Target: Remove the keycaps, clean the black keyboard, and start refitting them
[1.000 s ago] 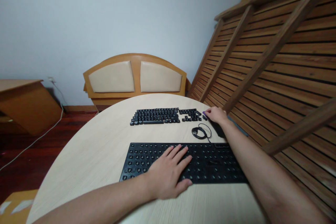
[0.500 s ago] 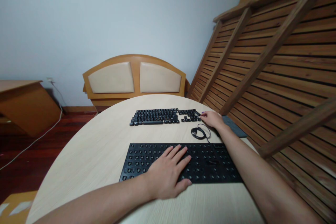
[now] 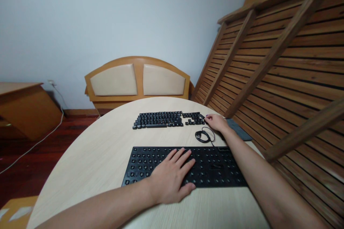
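Observation:
Spread flat, my left hand (image 3: 170, 177) lies palm down on a black keyboard base (image 3: 215, 171) whose key sockets are bare. The palm and fingers cover part of the sockets. Farther back, loose black keycaps (image 3: 161, 118) are laid out in keyboard order. My right hand (image 3: 215, 121) reaches over to the right end of this layout. Its thumb and fingertips are drawn together at a keycap (image 3: 201, 116) that sits tilted there; the exact grip is too small to see clearly. A coiled black cable (image 3: 202, 136) rests between the keycaps and the base.
The round pale table (image 3: 88, 161) carries all of this. A dark grey flat pad (image 3: 239, 130) lies at its right edge, under the right forearm's side. Wooden slats (image 3: 290, 61) lean close on the right. Behind the table stands a padded headboard (image 3: 137, 78).
Hardly anything differs. My right hand stays by the right-end keycaps with only a tiny shift, and my left hand remains flat on the keyboard base.

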The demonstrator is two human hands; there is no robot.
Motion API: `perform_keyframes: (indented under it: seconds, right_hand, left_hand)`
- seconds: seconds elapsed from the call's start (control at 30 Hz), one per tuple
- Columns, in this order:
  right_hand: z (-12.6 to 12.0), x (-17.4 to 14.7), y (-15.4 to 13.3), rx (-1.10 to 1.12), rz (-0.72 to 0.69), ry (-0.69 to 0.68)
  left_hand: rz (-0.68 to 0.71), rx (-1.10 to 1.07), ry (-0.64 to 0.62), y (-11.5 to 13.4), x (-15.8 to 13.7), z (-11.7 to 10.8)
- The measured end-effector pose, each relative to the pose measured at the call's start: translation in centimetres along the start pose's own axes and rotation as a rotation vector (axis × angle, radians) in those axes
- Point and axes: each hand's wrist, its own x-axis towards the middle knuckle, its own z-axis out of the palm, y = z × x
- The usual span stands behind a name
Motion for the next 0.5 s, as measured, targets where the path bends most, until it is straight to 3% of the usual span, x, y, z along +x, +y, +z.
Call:
perform_keyframes:
  seconds: [0.3, 0.5]
  right_hand:
    - [-3.2, -2.1, -1.3, 0.09, -0.029, 0.104]
    - [-5.4, -6.7, -6.1, 0.175, -0.171, 0.175]
  left_hand:
    - [-0.035, 0.02, 0.025, 0.1, -0.1, 0.0]
    - [-0.041, 0.016, 0.027, 0.0, -0.1, 0.3]
